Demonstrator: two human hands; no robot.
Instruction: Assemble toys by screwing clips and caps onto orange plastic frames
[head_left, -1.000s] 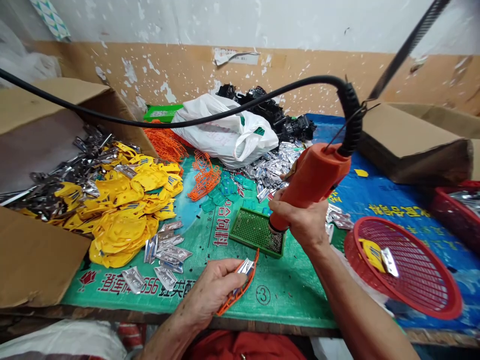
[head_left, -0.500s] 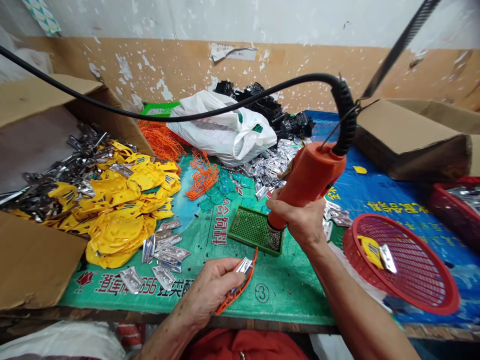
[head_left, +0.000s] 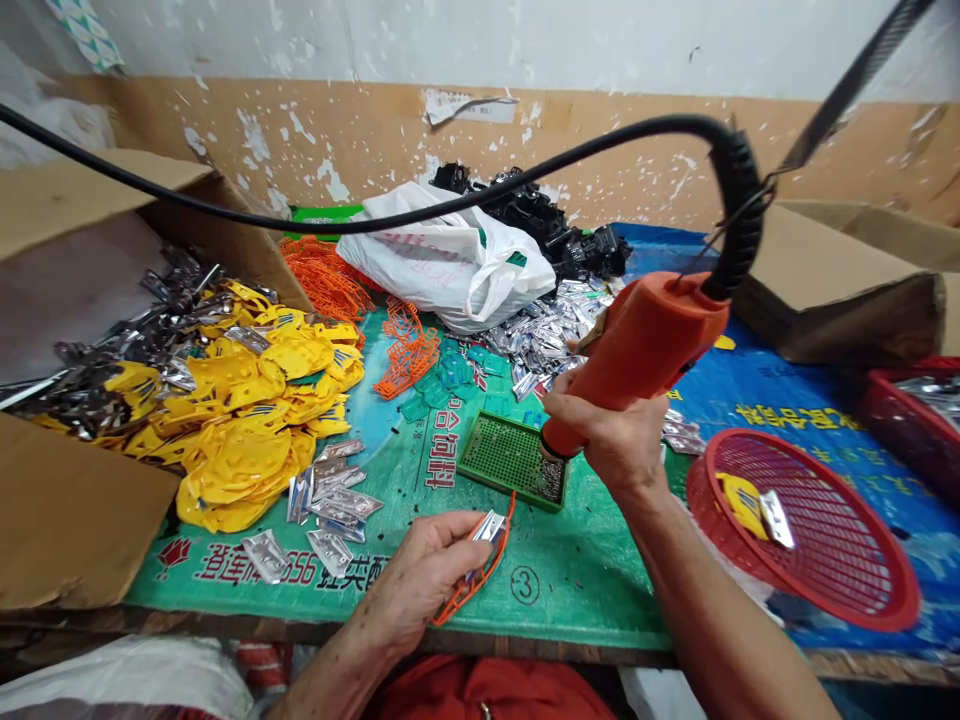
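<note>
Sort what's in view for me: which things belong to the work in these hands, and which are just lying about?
In use, it seems:
- left hand: orange frame, silver piece
- right hand: orange power tool, its tip at the green tray

Apparently lying about:
- white bag
- black parts
- yellow pieces
- red basket

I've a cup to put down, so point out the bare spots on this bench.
Barest: the green sheet between left hand and right forearm, nearer than the green tray. Next: the blue sheet between red basket and right cardboard box. Crowded: left, with yellow pieces, and back, around the white bag.
</note>
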